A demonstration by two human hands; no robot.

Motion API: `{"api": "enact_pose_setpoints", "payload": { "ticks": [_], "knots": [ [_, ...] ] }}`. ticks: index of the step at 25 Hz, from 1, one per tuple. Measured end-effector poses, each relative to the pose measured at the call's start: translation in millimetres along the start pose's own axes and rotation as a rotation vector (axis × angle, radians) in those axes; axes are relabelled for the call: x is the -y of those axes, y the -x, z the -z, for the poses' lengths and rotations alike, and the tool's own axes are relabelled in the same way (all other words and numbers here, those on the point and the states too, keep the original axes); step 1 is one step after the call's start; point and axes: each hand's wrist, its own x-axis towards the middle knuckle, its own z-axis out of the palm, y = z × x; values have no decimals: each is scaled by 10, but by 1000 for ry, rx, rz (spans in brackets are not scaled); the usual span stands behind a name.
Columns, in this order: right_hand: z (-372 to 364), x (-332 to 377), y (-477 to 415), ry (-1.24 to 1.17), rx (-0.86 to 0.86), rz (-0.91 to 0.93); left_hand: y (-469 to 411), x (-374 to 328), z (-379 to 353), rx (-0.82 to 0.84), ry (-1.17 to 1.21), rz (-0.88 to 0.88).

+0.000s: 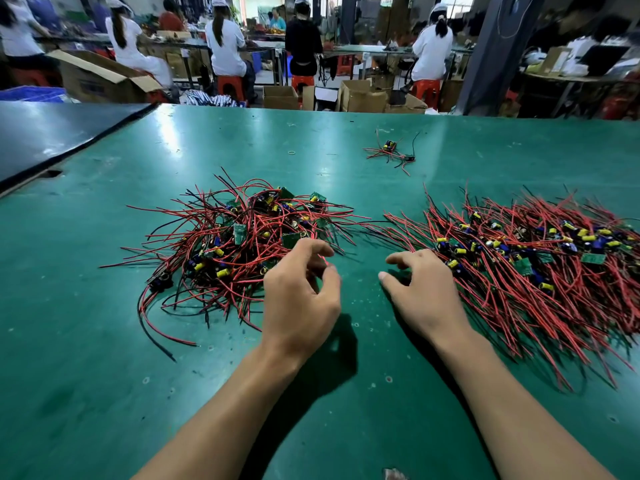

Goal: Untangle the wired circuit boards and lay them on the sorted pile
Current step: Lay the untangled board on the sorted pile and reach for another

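Green table top (104,393) lies nearest me. Above it my left hand (301,292) hovers at the near right edge of the tangled pile (235,244), fingers curled toward the thumb; I cannot tell whether they pinch a wire. My right hand (424,292) lies relaxed, holding nothing, fingertips touching the sorted pile (536,258) at its left edge. Farther off lies a small stray bunch (389,150). Beyond, workers (225,43) sit.
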Motion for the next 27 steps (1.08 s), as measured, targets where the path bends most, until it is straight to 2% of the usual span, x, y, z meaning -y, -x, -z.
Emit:
{"api": "enact_pose_setpoints", "payload": {
  "ticks": [3,5,7,8,10,12,14,16,19,24,27],
  "knots": [
    [-2,159,91,-103,67,148,100,-103,-44,125,34,-96],
    [-15,274,164,-227,203,251,171,-165,-82,269,18,-190],
    [15,336,207,-421,319,245,227,-206,-109,360,-8,-269],
    [15,329,206,-474,317,259,236,-219,-112,365,-3,-281],
    [2,295,195,-453,187,330,232,-240,-105,311,80,-242],
    [11,313,173,-638,144,173,203,-228,-97,186,181,-134],
    [49,323,114,-880,184,-11,151,-161,-99,96,165,13],
    [107,319,77,-1017,289,-95,108,-56,-116,122,72,155],
    [193,344,77,-1136,447,-121,68,68,-134,151,-7,301],
    [349,332,69,-1258,612,-165,64,113,-172,256,-149,229],
    [339,314,66,-1200,579,-170,67,139,-175,286,-200,173]
  ]
}}
